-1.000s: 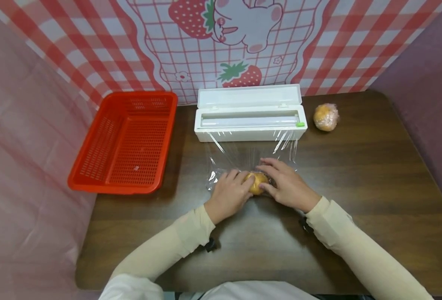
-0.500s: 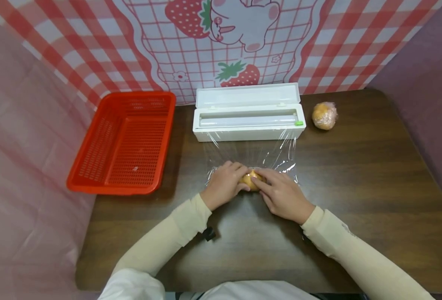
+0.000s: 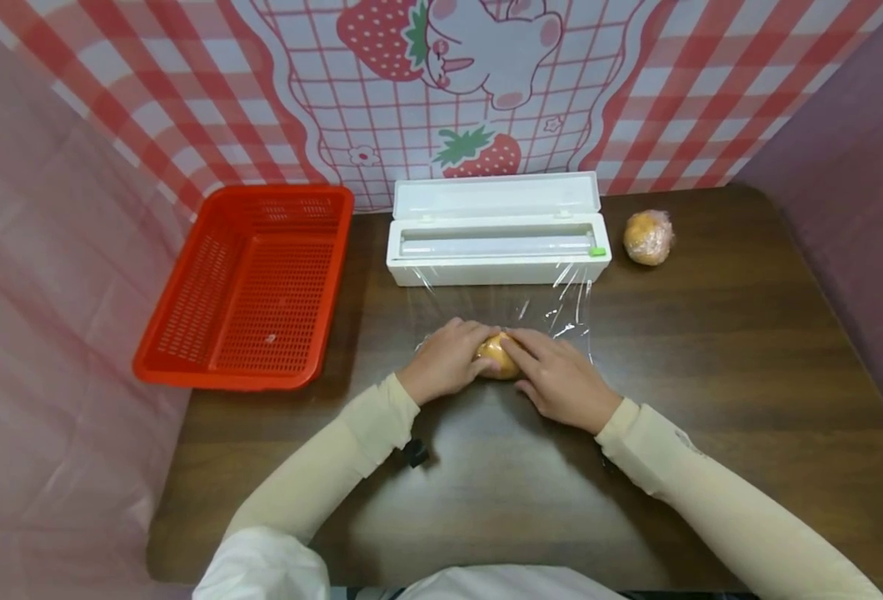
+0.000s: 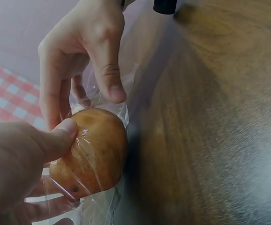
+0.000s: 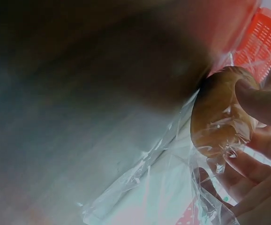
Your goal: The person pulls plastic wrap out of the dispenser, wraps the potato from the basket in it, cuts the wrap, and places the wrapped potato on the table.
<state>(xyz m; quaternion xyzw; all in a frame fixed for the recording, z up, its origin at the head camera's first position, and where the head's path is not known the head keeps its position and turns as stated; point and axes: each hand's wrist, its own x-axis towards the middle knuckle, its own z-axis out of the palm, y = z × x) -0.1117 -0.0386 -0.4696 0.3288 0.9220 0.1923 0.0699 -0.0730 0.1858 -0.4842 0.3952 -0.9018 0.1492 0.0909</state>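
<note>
Side by side in the middle of the table, both hands hold a round yellow-brown fruit (image 3: 496, 356) with clear plastic film over its skin. My left hand (image 3: 441, 360) grips its left side, the thumb (image 4: 63, 133) pressed on the film-covered skin and the other fingers partly hidden behind. From the right, my right hand (image 3: 567, 385) closes on the fruit with fingers over its top. Under and behind the hands, a sheet of cling film (image 3: 575, 327) stretches back to a white dispenser box (image 3: 497, 272), whose lid stands up.
A second fruit (image 3: 647, 237), wrapped in crinkled film, sits right of the dispenser. On the left lies a red plastic basket (image 3: 321, 333) with a small pale scrap inside. A red-and-white checked cloth (image 3: 681, 83) hangs behind the table.
The fruit and both hands have shifted slightly left and away from the body. My right hand's fingers, more spread a second ago, have closed in over the fruit.
</note>
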